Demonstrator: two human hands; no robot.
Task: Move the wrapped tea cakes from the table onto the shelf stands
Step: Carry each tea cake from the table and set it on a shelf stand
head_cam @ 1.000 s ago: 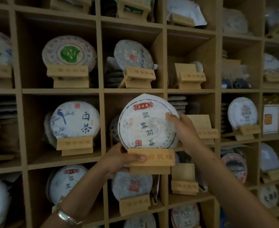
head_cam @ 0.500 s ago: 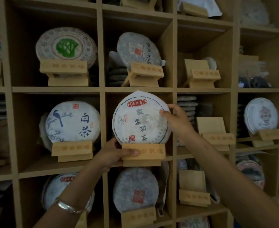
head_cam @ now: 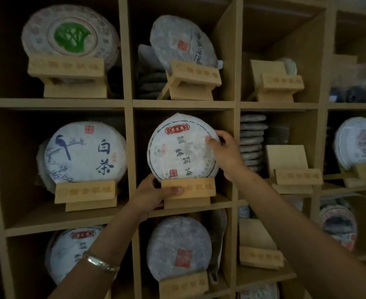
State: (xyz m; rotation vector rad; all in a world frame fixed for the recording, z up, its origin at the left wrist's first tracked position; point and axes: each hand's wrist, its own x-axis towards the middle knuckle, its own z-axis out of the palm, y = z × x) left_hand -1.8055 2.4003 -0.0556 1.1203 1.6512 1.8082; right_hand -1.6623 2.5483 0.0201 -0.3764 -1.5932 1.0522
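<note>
The wrapped tea cake (head_cam: 181, 147) stands upright on a wooden stand (head_cam: 189, 192) in the middle cubby of the shelf unit (head_cam: 128, 134). The right hand (head_cam: 226, 152), arm reaching up from lower right, curls its fingers round the cake's right edge. The left hand (head_cam: 154, 194), a silver bracelet (head_cam: 100, 263) on its wrist, grips the stand's left end, thumb across the front plate

Dim, warm-tinted view, no clear light source. Shelf compartments (head_cam: 227, 61) deep in shadow toward their backs. White tea cake wrappers (head_cam: 177, 147) brightest, no glare. Soft overall; right edge smeared by blur. Wide-angle bowing of shelf lines at the edges.
</note>
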